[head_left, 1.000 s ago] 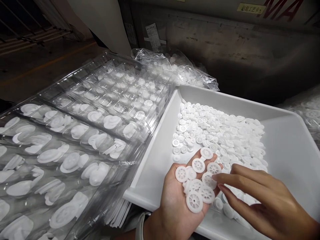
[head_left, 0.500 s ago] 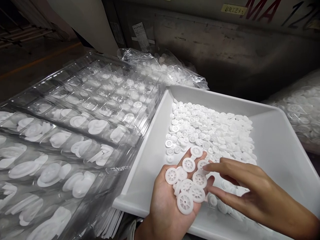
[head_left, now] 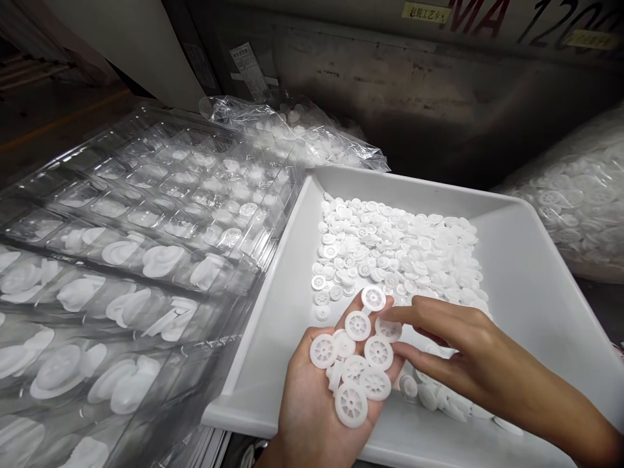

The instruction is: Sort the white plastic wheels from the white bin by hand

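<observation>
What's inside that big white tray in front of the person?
A spread of small white plastic spoked wheels lies in the white tray. The tray's floor beneath them is covered, so nothing under the heap can be seen.

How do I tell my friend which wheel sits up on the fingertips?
In the big white tray, find the open left hand holding white spoked wheels. The one you want perches on the fingertips, highest of all, nearest the loose pile.

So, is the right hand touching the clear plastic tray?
Apart. The head view shows the right hand above the white tray, with the left hand between it and the clear plastic tray.
</observation>
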### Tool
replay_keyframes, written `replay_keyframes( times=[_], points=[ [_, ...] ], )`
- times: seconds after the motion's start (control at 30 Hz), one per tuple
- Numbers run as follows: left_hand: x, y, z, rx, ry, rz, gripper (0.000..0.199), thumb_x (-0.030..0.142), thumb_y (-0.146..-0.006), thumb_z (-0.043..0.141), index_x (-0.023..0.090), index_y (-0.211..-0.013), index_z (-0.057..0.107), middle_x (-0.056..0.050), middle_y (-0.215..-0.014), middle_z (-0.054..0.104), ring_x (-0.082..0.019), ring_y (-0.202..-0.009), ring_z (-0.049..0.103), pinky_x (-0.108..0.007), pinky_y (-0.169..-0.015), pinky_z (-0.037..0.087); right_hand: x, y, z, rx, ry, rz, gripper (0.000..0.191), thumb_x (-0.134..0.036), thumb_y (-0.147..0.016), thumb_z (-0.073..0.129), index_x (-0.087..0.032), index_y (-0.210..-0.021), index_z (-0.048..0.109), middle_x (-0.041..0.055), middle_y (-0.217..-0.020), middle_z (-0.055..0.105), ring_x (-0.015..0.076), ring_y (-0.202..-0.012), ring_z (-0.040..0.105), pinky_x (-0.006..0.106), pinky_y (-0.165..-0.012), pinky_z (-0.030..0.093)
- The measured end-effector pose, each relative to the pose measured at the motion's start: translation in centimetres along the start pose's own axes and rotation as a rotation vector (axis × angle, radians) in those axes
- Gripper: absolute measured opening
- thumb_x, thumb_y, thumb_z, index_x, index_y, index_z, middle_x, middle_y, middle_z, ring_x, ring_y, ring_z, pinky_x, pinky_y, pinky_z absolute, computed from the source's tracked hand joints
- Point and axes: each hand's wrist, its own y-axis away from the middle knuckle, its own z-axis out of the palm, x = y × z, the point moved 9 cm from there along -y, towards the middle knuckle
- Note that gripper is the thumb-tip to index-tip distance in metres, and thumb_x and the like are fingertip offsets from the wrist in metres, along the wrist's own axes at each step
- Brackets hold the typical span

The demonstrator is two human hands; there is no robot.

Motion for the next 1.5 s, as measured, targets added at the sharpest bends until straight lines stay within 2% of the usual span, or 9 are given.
replay_keyframes(
  times=[0.2,0.33,0.43,0.6,0.8,1.03,1.2,1.4,1.5],
  points=[
    [0.2,0.0,0.1,0.007,-0.025,0.027,0.041,0.015,-0.079,0.041,0.011,-0.117,0.055,-0.016,-0.11,0.066,-0.028,-0.106,0.059,-0.047,-0.093,0.043,-0.3,0.0,0.0,0.025,0.067,-0.048,0.026,-0.025,-0.091,0.05,-0.026,-0.117,0.05,-0.0014,-0.082,0.058,0.0104,-0.064,0.056,0.024,-0.059,0.042],
    [0.4,0.0,0.5,-0.068,-0.064,0.042,0.041,0.017,-0.08,0.042,0.012,-0.12,0.054,-0.015,-0.116,0.064,-0.029,-0.112,0.055,-0.046,-0.098,0.04,-0.7,0.2,-0.2,0.086,0.225,-0.137,0.022,-0.02,-0.091,0.047,-0.021,-0.112,0.052,-0.0011,-0.077,0.055,0.01,-0.059,0.054,0.024,-0.053,0.038],
    [0.3,0.1,0.3,-0.071,-0.046,0.025,0.042,0.018,-0.081,0.041,0.012,-0.121,0.052,-0.015,-0.117,0.063,-0.03,-0.112,0.054,-0.047,-0.097,0.04,-1.6,0.4,-0.1,0.067,0.321,-0.206,0.021,-0.019,-0.092,0.044,-0.019,-0.111,0.052,-0.0016,-0.072,0.051,0.0104,-0.054,0.048,0.025,-0.048,0.032],
    [-0.1,0.4,0.8,-0.11,-0.042,-0.004,0.044,0.016,-0.082,0.036,0.012,-0.123,0.051,-0.013,-0.114,0.065,-0.026,-0.109,0.057,-0.042,-0.098,0.039,-3.1,0.7,0.1,-0.04,0.159,-0.226,0.015,-0.02,-0.088,0.052,-0.022,-0.103,0.05,-0.0022,-0.077,0.053,0.0112,-0.064,0.052,0.026,-0.055,0.036],
    [0.4,0.2,1.4,-0.149,-0.014,0.024,0.044,0.019,-0.085,0.031,0.012,-0.125,0.048,-0.011,-0.114,0.065,-0.024,-0.113,0.055,-0.04,-0.096,0.041,-2.8,0.6,1.7,-0.095,0.02,-0.138,0.022,-0.03,-0.09,0.052,-0.025,-0.111,0.05,-0.0024,-0.088,0.06,0.0117,-0.075,0.059,0.025,-0.065,0.042],
    [0.5,0.2,0.3,-0.082,-0.02,0.032,0.043,0.018,-0.085,0.034,0.016,-0.126,0.048,-0.01,-0.115,0.065,-0.025,-0.113,0.055,-0.038,-0.094,0.042,-1.6,-0.3,2.7,-0.101,-0.243,-0.004,0.021,-0.026,-0.085,0.061,-0.026,-0.105,0.054,-0.0058,-0.087,0.061,0.0078,-0.071,0.053,0.02,-0.064,0.04],
    [0.6,0.4,0.8,-0.141,0.012,0.044,0.044,0.017,-0.085,0.032,0.015,-0.126,0.049,-0.01,-0.113,0.065,-0.025,-0.111,0.056,-0.04,-0.097,0.041,-1.0,-0.4,2.2,-0.068,-0.324,0.041,0.028,-0.033,-0.08,0.066,-0.03,-0.106,0.054,-0.0073,-0.083,0.058,0.0072,-0.065,0.045,0.018,-0.056,0.036],
    [1.0,0.4,0.4,-0.095,-0.038,0.097,0.046,0.012,-0.082,0.034,0.007,-0.126,0.046,-0.015,-0.111,0.065,-0.025,-0.106,0.059,-0.04,-0.099,0.041,-0.8,-0.3,1.5,-0.104,-0.319,0.046,0.027,-0.027,-0.08,0.066,-0.029,-0.103,0.052,-0.0072,-0.069,0.042,0.0072,-0.058,0.036,0.018,-0.053,0.033],
    [1.1,0.2,0.2,-0.055,-0.052,0.104,0.05,0.01,-0.081,0.035,0.005,-0.13,0.039,-0.017,-0.114,0.063,-0.026,-0.106,0.059,-0.041,-0.097,0.043,-0.9,-0.1,1.5,-0.131,-0.301,0.045,0.034,-0.02,-0.079,0.066,-0.031,-0.107,0.051,-0.0079,-0.074,0.047,0.0066,-0.058,0.036,0.017,-0.054,0.034]
  ],
)
